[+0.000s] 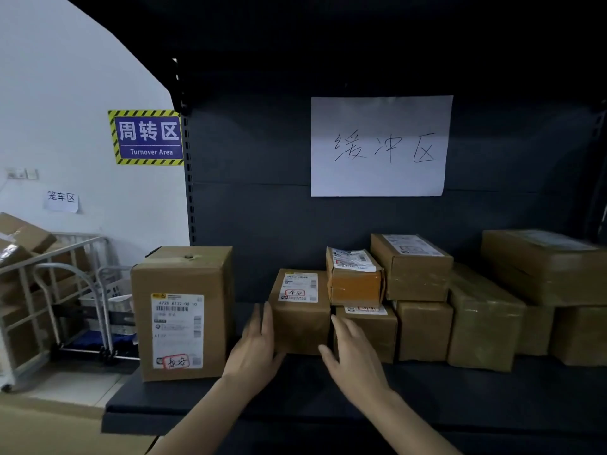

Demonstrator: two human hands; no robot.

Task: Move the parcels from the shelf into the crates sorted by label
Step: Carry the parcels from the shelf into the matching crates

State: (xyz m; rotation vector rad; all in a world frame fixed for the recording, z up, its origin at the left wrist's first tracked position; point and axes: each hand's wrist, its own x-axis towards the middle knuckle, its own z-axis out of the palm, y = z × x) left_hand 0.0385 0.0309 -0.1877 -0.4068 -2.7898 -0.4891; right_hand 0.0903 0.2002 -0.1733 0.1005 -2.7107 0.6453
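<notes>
A small brown parcel [300, 320] with a white label on top stands on the dark shelf [295, 399], in the middle. My left hand [254, 351] lies flat against its left side with straight fingers. My right hand [353, 354] reaches to its right front corner, fingers straight, between it and the low parcel [374, 333] beside it. A tall parcel [182, 311] with a long front label stands at the shelf's left end. No crate is in view.
More parcels are stacked to the right: an orange-taped one [354, 279], a labelled one [412, 267] on a plain box [423, 330], and bigger boxes [545, 267] further right. A handwritten paper sign [379, 146] hangs on the back panel. A metal cage cart [49, 290] with boxes stands at the left.
</notes>
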